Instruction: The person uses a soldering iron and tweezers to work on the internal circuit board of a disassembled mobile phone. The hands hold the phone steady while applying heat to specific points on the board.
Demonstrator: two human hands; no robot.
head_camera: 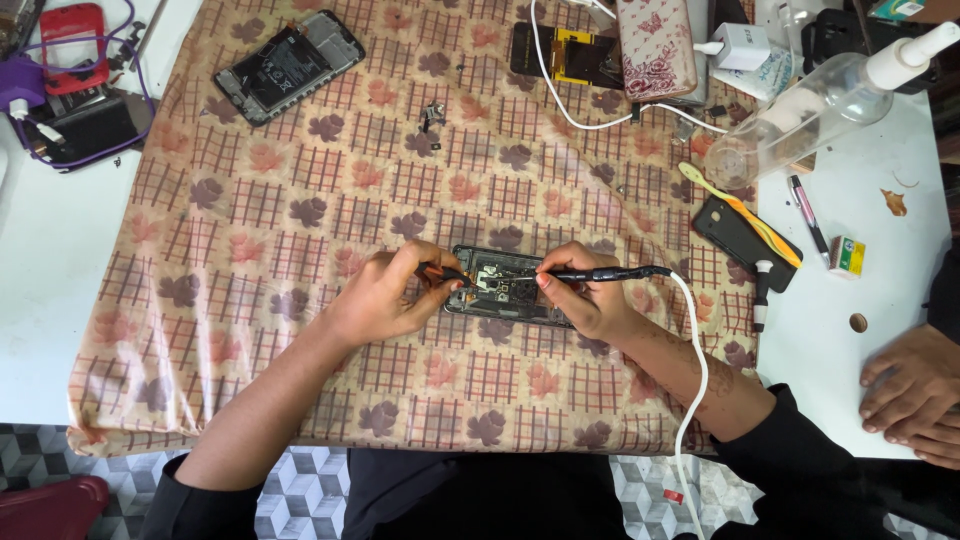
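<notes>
Here, left hand (385, 295) fingers pinch tweezers (440, 272), right hand (590, 300) grips soldering iron (600, 273) over mid-cloth opened phone (505, 290).

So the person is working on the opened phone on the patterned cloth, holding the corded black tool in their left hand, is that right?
Not quite. The head view shows the corded black tool in the right hand; the left hand holds a small orange-handled tool. They are working on the opened phone on the patterned cloth.

Dark, long sleeves are worn on both arms, pushed back toward the elbows. A faint henna-like pattern is seen on the right forearm (690, 365).
</notes>
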